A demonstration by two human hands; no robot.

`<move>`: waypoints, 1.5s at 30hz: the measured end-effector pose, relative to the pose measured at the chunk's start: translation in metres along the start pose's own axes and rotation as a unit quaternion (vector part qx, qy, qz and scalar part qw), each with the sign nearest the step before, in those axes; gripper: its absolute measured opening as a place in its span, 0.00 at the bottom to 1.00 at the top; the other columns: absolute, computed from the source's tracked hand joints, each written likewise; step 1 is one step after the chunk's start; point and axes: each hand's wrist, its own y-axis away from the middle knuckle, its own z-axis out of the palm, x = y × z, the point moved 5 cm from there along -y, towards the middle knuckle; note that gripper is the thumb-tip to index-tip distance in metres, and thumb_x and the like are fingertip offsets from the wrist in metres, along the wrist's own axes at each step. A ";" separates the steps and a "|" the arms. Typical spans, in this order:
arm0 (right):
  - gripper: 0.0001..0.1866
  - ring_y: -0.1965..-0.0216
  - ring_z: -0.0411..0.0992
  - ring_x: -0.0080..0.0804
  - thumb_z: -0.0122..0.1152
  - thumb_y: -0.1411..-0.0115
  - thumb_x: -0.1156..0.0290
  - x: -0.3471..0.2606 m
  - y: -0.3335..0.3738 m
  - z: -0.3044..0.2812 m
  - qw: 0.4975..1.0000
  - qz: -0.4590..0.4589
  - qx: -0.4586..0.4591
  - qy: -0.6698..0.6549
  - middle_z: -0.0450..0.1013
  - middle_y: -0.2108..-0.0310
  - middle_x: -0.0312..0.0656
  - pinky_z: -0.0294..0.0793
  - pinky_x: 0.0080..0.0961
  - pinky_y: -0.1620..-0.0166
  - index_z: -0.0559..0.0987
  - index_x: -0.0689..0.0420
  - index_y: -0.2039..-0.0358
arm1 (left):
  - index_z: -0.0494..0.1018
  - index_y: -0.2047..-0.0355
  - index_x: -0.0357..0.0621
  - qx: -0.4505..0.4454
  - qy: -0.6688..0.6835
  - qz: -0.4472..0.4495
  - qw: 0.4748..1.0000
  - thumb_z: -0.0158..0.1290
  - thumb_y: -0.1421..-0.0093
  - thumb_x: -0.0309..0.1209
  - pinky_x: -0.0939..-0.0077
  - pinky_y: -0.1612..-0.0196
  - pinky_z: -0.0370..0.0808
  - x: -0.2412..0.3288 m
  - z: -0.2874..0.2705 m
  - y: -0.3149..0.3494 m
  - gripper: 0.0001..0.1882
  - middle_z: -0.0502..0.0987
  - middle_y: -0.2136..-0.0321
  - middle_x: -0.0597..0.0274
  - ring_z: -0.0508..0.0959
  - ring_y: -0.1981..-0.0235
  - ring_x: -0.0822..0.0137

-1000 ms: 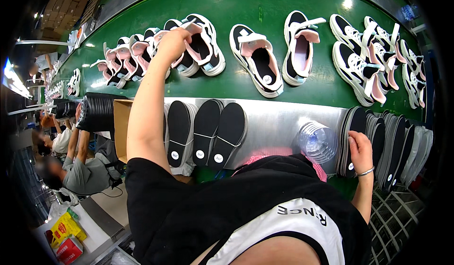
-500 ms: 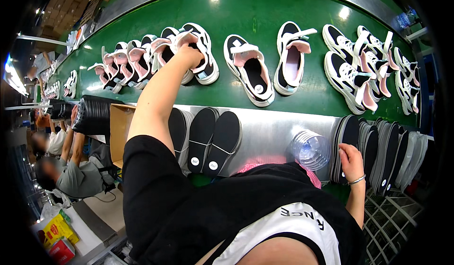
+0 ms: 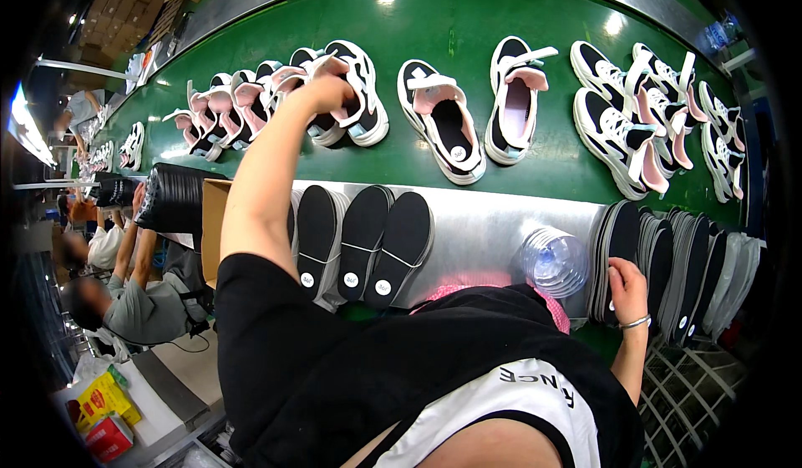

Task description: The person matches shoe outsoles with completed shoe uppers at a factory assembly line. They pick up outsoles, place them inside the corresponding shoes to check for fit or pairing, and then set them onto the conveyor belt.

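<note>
My left hand (image 3: 331,94) reaches to the opening of a black-and-white sneaker (image 3: 365,92) with pink lining, at the right end of a tight row. Its fingertips are hidden at the shoe's tongue, so I cannot make out their grip. My right hand (image 3: 628,293), wearing a bangle, hangs beside a stack of black insoles (image 3: 614,230), thumb and fingers loosely apart and nothing visible in them. Two more sneakers stand in the middle of the green surface: a left one (image 3: 469,167) with a dark insole and a right one (image 3: 515,113) with a pale inside.
Several sneakers (image 3: 614,146) stand grouped at the right. Banded black insoles (image 3: 403,242) lie on the metal ledge (image 3: 476,217), near a clear plastic bottle (image 3: 553,261). A cardboard box (image 3: 215,226) is by my left arm. Other people (image 3: 146,305) sit further left.
My left hand has drawn slightly back and left from the sneaker's opening. My right hand has shifted a little to the right by the insoles. The view has moved slightly.
</note>
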 end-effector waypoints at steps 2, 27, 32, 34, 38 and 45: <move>0.08 0.69 0.69 0.42 0.48 0.50 0.75 0.026 0.011 -0.006 0.999 0.029 0.029 0.002 0.70 0.71 0.48 0.67 0.28 0.65 0.72 0.63 0.69 | 0.72 0.64 0.46 0.185 0.065 -0.041 0.980 0.45 0.53 0.24 0.74 0.60 0.68 -0.005 -0.040 0.018 0.14 0.73 0.65 0.55 0.73 0.63 0.59; 0.26 0.53 0.57 0.50 0.62 0.61 0.69 0.146 0.046 -0.037 0.915 0.255 0.167 0.265 0.57 0.53 0.52 0.59 0.38 0.53 0.64 0.58 0.59 | 0.64 0.65 0.43 0.358 0.296 0.033 0.885 0.47 0.51 0.37 0.60 0.64 0.67 0.242 -0.049 -0.084 0.15 0.73 0.72 0.47 0.72 0.68 0.48; 0.24 0.55 0.59 0.48 0.62 0.62 0.67 0.149 0.043 -0.052 0.913 0.297 0.117 0.253 0.61 0.56 0.48 0.61 0.38 0.55 0.65 0.51 0.62 | 0.65 0.61 0.42 0.290 0.441 0.081 0.846 0.48 0.51 0.39 0.67 0.65 0.69 0.264 -0.014 -0.074 0.20 0.73 0.71 0.50 0.74 0.69 0.53; 0.24 0.57 0.60 0.47 0.62 0.62 0.67 0.157 0.046 -0.055 0.912 0.318 0.108 0.237 0.63 0.60 0.46 0.61 0.38 0.56 0.65 0.51 0.63 | 0.65 0.61 0.38 0.435 0.366 0.165 0.806 0.48 0.50 0.40 0.72 0.66 0.69 0.277 -0.013 -0.061 0.20 0.73 0.72 0.51 0.74 0.72 0.59; 0.24 0.59 0.61 0.46 0.65 0.65 0.64 0.178 0.056 -0.061 0.913 0.298 0.136 0.242 0.64 0.64 0.44 0.61 0.38 0.57 0.67 0.52 0.66 | 0.65 0.67 0.34 0.397 0.468 0.125 0.780 0.45 0.48 0.37 0.64 0.66 0.67 0.289 -0.007 -0.064 0.17 0.72 0.73 0.46 0.72 0.70 0.51; 0.15 0.65 0.63 0.35 0.63 0.62 0.70 0.107 0.054 -0.088 0.953 0.160 0.224 0.127 0.62 0.67 0.43 0.62 0.26 0.60 0.70 0.59 0.74 | 0.63 0.71 0.34 0.384 0.471 0.061 0.792 0.42 0.48 0.33 0.57 0.66 0.67 0.292 -0.008 -0.073 0.12 0.72 0.75 0.42 0.72 0.70 0.45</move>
